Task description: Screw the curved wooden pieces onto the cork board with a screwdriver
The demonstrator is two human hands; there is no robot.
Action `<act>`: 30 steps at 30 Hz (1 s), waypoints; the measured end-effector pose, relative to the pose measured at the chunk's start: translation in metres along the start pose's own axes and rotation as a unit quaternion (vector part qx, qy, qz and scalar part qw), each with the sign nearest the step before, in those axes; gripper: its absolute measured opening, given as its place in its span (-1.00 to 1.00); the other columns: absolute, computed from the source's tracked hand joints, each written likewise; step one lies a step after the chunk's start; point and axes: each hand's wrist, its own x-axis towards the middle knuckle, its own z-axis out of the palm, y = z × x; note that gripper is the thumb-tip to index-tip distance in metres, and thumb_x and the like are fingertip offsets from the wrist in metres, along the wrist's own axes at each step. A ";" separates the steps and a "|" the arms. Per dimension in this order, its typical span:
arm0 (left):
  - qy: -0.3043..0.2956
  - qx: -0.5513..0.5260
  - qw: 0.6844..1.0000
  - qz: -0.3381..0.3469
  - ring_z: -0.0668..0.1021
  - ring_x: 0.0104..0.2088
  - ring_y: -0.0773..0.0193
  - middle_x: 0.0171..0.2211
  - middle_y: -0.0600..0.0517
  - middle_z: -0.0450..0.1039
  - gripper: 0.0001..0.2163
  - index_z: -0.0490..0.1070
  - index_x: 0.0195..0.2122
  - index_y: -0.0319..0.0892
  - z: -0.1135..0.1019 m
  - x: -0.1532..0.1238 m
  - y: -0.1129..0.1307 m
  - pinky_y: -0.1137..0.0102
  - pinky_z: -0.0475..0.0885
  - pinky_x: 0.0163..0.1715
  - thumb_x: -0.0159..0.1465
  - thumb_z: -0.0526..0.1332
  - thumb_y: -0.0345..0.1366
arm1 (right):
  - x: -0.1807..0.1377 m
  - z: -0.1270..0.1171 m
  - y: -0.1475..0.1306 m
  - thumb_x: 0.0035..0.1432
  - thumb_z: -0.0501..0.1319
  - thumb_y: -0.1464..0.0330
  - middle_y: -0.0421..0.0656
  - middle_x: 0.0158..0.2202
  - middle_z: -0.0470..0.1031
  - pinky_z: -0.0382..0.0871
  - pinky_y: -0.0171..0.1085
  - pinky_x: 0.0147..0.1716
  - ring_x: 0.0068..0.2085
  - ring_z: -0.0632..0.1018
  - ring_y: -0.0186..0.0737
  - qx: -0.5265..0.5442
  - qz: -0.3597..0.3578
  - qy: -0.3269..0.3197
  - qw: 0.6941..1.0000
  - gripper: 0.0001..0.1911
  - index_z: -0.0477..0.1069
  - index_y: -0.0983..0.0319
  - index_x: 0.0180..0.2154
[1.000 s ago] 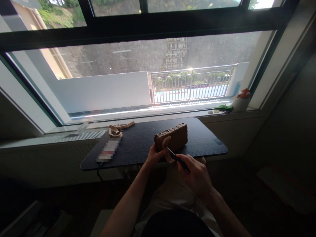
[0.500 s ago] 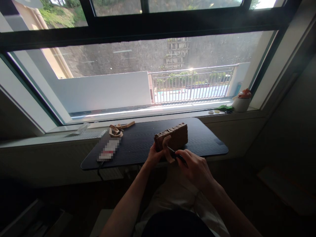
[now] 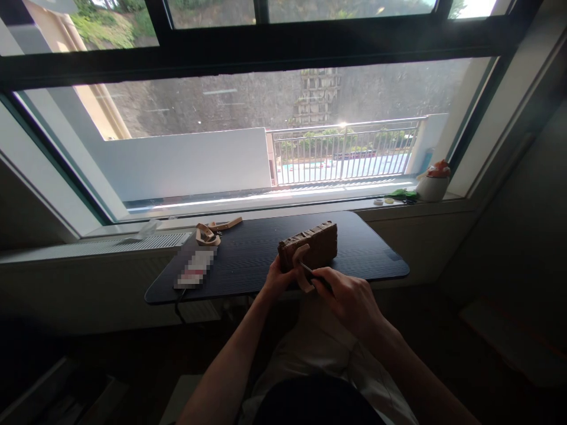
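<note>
Tan curved wooden piece [image 3: 302, 267] is what both hands are busy with in the head view. The left hand [image 3: 277, 282] has its fingers curled shut around the piece's left side, holding it upright just over the near edge of the black wood-grain tabletop [image 3: 248, 260]. The right hand [image 3: 349, 298] is closed in a pen-style pinch on a thin dark tool [image 3: 311, 274]. The tool's tip sits against the piece, right between the two sets of fingertips. Can't tell if it's a blade or a pen, it's too small and dark.

Just beyond the left fingers lies a brown rectangular block with a notched top edge [image 3: 314, 245], flat on the tabletop. It's so close behind the piece that I can't say whether they touch.

Well off to the left of the left fingers there's a flat white and red packet [image 3: 195, 270]. Its label is blurred, so nothing on it can be read. Further back from that, a small heap of tan wooden bits [image 3: 212, 231] sits at the far edge of the tabletop.

Way out to the right of the right fingers, up on the windowsill, stands a white round pot with something orange on top [image 3: 432, 183]. A green scrap [image 3: 401, 192] lies just beside it.
</note>
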 end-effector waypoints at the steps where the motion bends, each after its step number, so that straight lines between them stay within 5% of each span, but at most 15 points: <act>1: 0.000 0.000 1.000 0.003 0.51 -0.31 0.26 -0.29 0.04 0.51 -0.53 0.38 -0.12 -0.23 0.000 0.000 0.000 0.42 0.39 -0.28 -0.10 0.40 -0.31 | -0.001 0.001 -0.001 0.26 -0.02 0.24 -0.22 -0.39 0.50 0.12 -0.33 -0.47 -0.42 0.50 -0.30 0.006 0.013 0.004 1.000 -0.75 0.36 0.16 -0.17; 7: 0.015 -0.010 1.000 -0.005 0.52 -0.33 0.24 -0.31 0.04 0.52 -0.47 0.39 -0.10 -0.23 0.003 -0.002 0.005 0.41 0.39 -0.30 -0.14 0.42 -0.27 | 0.000 -0.005 -0.005 0.19 0.05 0.34 -0.18 -0.24 0.47 0.16 -0.32 -0.42 -0.33 0.49 -0.27 -0.012 0.003 -0.013 1.000 -0.76 0.32 0.17 -0.10; 30: 0.007 -0.008 1.000 -0.001 0.51 -0.32 0.26 -0.30 0.04 0.52 -0.48 0.38 -0.07 -0.22 0.002 -0.002 0.003 0.42 0.40 -0.29 -0.10 0.40 -0.30 | -0.003 -0.003 -0.001 0.25 0.01 0.30 -0.24 -0.27 0.46 0.11 -0.30 -0.44 -0.36 0.48 -0.31 -0.075 0.013 -0.007 0.997 -0.74 0.35 0.11 -0.06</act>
